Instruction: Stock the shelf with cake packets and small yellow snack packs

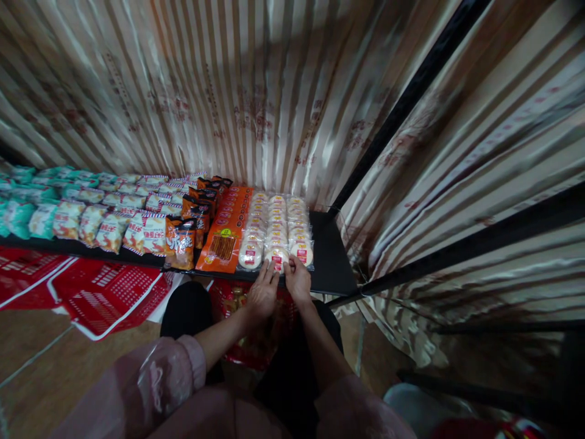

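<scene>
Three columns of clear packets of pale round crackers lie overlapped on a black shelf. My left hand reaches the front middle cracker packet with its fingers stretched out, the tips resting on its near edge. On the packet's right side, my right hand pinches the edge between curled fingers and thumb. The front right cracker packet lies just beyond the right fingers, and the front left cracker packet lies beside the left ones. Large flat orange snack packs adjoin the crackers on the left.
Farther left stand rows of orange-and-black bags, white snack bags and green bags. Red baskets sit below the shelf. Between my knees is a red container with packets. Black frame bars and striped curtains enclose the shelf.
</scene>
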Tool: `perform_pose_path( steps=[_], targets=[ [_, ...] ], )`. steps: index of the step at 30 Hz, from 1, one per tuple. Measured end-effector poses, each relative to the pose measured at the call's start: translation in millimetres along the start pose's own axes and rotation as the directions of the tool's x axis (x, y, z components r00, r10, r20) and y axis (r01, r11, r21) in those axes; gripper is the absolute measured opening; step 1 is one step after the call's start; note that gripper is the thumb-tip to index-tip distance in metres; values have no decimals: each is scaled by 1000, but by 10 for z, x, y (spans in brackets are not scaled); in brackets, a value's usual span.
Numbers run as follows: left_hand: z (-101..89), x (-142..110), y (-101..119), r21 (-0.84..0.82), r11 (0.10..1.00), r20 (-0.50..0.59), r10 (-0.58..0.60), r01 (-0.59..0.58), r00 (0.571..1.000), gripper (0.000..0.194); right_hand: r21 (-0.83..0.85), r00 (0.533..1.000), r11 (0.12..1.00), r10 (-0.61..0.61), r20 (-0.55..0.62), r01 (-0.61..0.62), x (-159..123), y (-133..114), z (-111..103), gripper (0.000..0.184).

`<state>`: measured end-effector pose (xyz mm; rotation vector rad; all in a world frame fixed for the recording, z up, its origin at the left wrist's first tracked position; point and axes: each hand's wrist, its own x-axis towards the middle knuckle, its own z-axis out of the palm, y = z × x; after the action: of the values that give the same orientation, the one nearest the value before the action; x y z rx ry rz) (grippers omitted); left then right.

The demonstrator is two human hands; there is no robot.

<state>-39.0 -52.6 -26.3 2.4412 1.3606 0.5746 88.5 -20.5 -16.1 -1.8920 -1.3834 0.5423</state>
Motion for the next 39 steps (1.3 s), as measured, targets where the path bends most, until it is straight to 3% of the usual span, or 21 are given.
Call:
perform_pose_path(
  steps=[13, 26, 33, 36, 39],
  targets=[
    [11, 8, -33, 10, 1000, 3, 20, -20, 1000, 53, 31, 978, 988, -147, -151, 154, -162, 91, 119, 37],
    [11, 11, -48, 18, 1000, 12, 24, -24, 1000, 48, 28, 974, 982, -182, -132, 187, -280, 130, 174, 32],
    [-93, -104, -63, -65, 994, -35, 85, -87, 996, 41, 59, 929, 961, -245, -277, 271, -458, 75, 151, 30],
    [-149, -233, -92, -115, 991, 4, 66, -65, 998, 31, 75, 934, 956, -258, -248, 284, -639, 49, 188, 29],
    [-137, -435, -245, -132, 991, 98, -24, 37, 995, 26, 107, 950, 950, -278, -144, 294, -848, 80, 286, 29]
  ],
)
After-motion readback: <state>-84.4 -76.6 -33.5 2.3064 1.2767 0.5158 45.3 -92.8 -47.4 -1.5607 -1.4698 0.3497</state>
